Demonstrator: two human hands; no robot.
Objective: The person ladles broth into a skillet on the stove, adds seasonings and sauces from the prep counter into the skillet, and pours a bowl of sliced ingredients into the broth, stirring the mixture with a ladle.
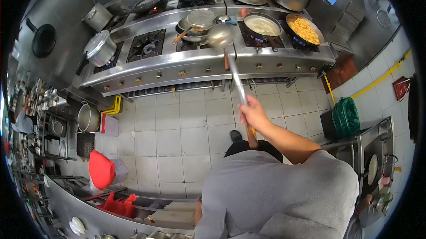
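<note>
Head view: right hand had its fingers closed round the ladle, whose bowl (motion-blurred) was over the stove's front, between strainer and white-liquid pan. Left fingers were out of sight, couldn't tell.

- Floor: pale square tiles ahead of me.
- Furniture: stainless-steel range beyond the tiles.
- Walls: steel panelling behind the range; white wall tiling to my right, with a yellow pipe.
- Light: reflections on the steel.
</note>
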